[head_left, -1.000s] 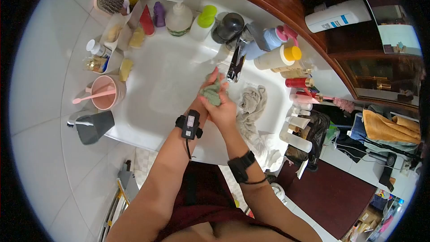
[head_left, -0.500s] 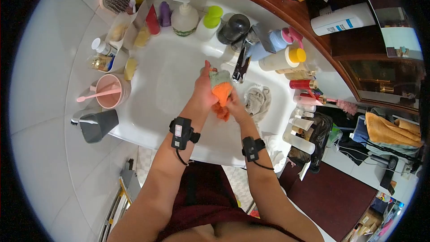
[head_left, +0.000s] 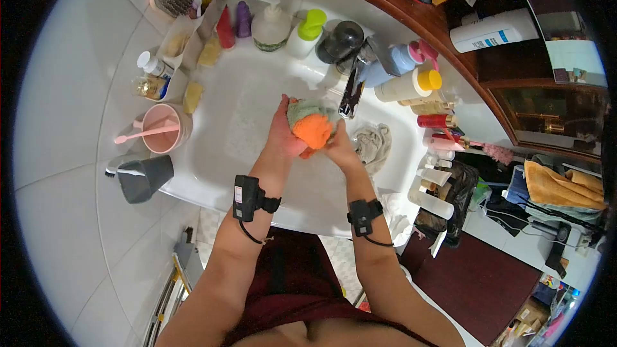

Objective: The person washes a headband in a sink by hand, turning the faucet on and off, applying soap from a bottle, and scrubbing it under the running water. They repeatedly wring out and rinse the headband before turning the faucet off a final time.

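A bunched orange and grey-green cloth (head_left: 313, 130) is held between my two hands over the white sink (head_left: 222, 122). My left hand (head_left: 283, 133) grips its left side, thumb and fingers curled about the edge. On the other side my right hand (head_left: 340, 148) closes on the lower right of the bundle; some of its fingers are hidden behind the cloth. The chrome faucet (head_left: 350, 93) stands just beyond, up and right of the bundle. To the right of my right hand, a wet greyish cloth (head_left: 373, 144) lies crumpled in the sink.
Along the sink's back rim stand a pump bottle (head_left: 271, 27), a green-topped bottle (head_left: 306, 33) and a yellow-capped bottle (head_left: 409, 85). At left are a pink cup (head_left: 160, 142) with a toothbrush and a grey container (head_left: 146, 178). Several tubes and bottles line the right edge.
Both hands have drawn the cloth slightly left, and it is now bunched into a wider, rounder bundle. The orange tail that hung below is mostly gathered up.
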Tool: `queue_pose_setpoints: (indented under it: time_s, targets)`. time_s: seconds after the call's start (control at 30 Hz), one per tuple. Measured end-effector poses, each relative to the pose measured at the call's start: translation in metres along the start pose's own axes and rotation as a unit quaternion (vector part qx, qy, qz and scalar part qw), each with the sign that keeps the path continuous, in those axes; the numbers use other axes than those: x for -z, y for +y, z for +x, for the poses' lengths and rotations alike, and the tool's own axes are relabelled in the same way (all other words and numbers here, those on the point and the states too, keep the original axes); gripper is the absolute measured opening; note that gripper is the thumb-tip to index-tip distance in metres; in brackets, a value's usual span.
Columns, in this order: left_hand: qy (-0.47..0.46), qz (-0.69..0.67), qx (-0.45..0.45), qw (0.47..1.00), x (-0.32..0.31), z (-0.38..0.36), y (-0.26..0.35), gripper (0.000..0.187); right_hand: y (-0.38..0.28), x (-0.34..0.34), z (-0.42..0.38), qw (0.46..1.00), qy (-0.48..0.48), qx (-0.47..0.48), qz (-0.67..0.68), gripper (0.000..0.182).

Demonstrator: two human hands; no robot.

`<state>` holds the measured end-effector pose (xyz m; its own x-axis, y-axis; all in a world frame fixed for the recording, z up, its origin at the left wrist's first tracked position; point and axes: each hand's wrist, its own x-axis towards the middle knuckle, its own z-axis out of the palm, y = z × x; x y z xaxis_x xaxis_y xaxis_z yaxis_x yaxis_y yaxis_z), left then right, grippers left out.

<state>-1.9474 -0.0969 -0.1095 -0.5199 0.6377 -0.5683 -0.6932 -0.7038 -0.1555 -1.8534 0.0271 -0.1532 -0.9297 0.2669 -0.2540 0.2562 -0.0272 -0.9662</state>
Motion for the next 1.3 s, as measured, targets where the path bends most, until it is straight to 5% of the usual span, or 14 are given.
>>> queue_pose_setpoints:
  time_s: [0.07,0.13,0.2,0.3,0.4,0.5,0.57,0.7,0.8,0.93,1.03,1.13,1.3]
  targets:
    - [-0.025,0.001,0.022,0.999,-0.003,0.000,-0.012,0.033,0.018,-0.006,0.010,0.971,-0.001,0.137,-0.194,0.041]
    - [-0.086,-0.022,0.051,0.995,0.001,0.003,-0.017,0.033,0.024,-0.010,0.018,0.962,0.013,0.187,-0.199,0.046]
    - [-0.176,-0.068,0.092,0.978,0.012,0.008,-0.021,0.033,0.024,-0.011,0.018,0.994,0.036,0.099,-0.018,0.048]
    - [0.008,0.030,0.003,1.000,-0.005,-0.002,-0.009,0.036,0.020,-0.001,0.015,0.962,0.132,-0.075,0.227,0.049]
    - [-0.034,0.015,-0.021,0.999,0.032,0.018,0.013,0.045,-0.009,0.009,0.009,0.934,0.220,-0.110,0.258,0.034]
    - [0.198,0.037,-0.013,0.979,0.028,0.015,0.001,0.059,-0.015,0.007,0.005,0.957,0.244,-0.041,0.154,0.038]
    - [0.227,0.147,0.025,0.962,0.032,0.014,-0.015,0.066,-0.022,0.000,-0.002,0.961,0.276,-0.015,-0.003,0.038]
    - [0.013,0.123,0.148,0.981,0.048,0.014,-0.030,0.081,-0.040,-0.015,-0.026,0.947,0.249,0.068,-0.189,0.037]
    - [0.034,0.136,0.141,0.980,0.043,0.026,-0.027,0.077,-0.064,-0.025,-0.054,0.915,0.199,0.128,-0.326,0.042]
    - [-0.047,0.215,0.208,0.953,0.068,0.042,-0.014,0.058,-0.064,-0.005,-0.081,0.961,-0.020,0.111,-0.252,0.040]
    - [-0.004,0.289,0.129,0.949,0.092,0.047,-0.030,0.043,-0.064,0.023,-0.078,0.976,-0.129,0.026,-0.174,0.039]
    - [0.025,0.184,0.128,0.974,0.093,0.044,-0.041,0.032,-0.031,0.054,-0.051,0.998,0.000,-0.053,0.045,0.046]
    - [-0.033,0.239,0.089,0.966,0.065,0.024,-0.048,0.034,0.017,0.042,-0.007,0.921,0.181,-0.019,0.345,0.050]
